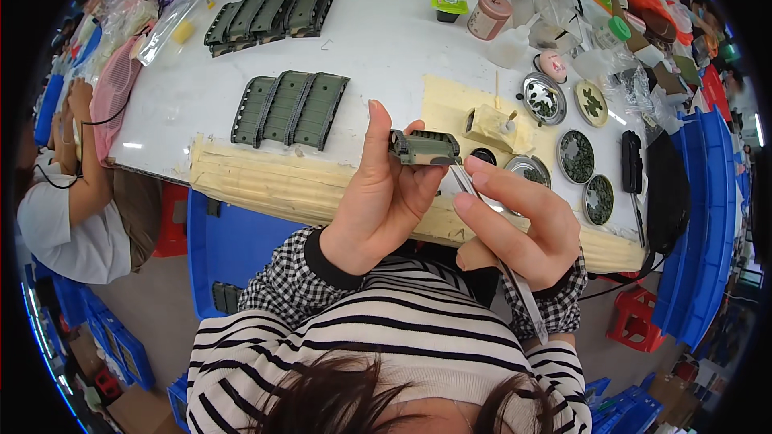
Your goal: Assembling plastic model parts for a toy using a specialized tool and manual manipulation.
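Note:
My left hand (371,207), thumb raised, grips a small green camouflage model tank hull (425,147) above the padded front edge of the table. Metal tweezers (524,305) are pinched in my right hand (527,229), their tips at the right lower corner of the hull. Whether the tips hold a tiny part is too small to tell. A finger of that hand has a tan covering (476,255). Beyond my left hand, similar hulls stand side by side in a near row (291,110) and a far row (272,19).
On the right stand round dishes of small green parts (576,156), a yellowish taped block (492,128) and a black tool (632,162). A pink-lidded jar (490,16) is farther back. A blue bin (233,229) lies below the table edge. Another person (76,217) sits at left.

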A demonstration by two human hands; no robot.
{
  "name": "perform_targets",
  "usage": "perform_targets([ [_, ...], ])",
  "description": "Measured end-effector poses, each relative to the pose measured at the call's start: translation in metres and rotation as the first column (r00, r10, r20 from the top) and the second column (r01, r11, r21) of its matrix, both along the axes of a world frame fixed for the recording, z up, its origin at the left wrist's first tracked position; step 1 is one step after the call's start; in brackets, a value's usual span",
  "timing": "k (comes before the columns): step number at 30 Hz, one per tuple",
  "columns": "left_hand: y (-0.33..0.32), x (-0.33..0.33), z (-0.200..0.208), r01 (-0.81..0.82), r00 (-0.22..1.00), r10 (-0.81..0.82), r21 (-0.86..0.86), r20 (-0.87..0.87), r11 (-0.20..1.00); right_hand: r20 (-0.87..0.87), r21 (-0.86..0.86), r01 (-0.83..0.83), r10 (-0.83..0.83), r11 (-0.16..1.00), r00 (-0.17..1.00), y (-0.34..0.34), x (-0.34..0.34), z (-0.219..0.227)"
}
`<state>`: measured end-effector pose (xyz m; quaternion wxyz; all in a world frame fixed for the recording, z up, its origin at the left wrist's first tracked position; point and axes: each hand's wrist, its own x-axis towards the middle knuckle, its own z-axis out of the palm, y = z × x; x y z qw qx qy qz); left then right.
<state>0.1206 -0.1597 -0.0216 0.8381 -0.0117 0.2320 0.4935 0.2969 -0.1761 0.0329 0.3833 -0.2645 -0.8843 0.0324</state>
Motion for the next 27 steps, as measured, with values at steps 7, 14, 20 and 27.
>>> perform_targets([
  [7, -0.0009, -0.0011, -0.0049, 0.014, 1.0, -0.014, 0.022, 0.012, 1.0, 0.049, 0.061, 0.014, -0.017, 0.998, 0.999, 0.0037, 0.0005, -0.0001],
  [14, -0.0006, -0.0017, -0.0075, 0.02, 1.0, -0.021, 0.045, 0.015, 0.999, 0.049, 0.058, 0.013, -0.016, 0.998, 0.999, 0.0055, -0.0009, -0.0012],
  [20, -0.0012, -0.0011, -0.0071, 0.015, 1.0, -0.015, 0.036, -0.023, 0.999, 0.065, 0.083, 0.003, -0.008, 0.997, 0.998, 0.0078, -0.0008, -0.0026],
  [27, -0.0012, -0.002, -0.0061, 0.016, 1.0, -0.016, 0.032, 0.002, 0.999, 0.051, 0.048, 0.008, -0.01, 0.999, 0.999, 0.007, 0.0, -0.0033],
])
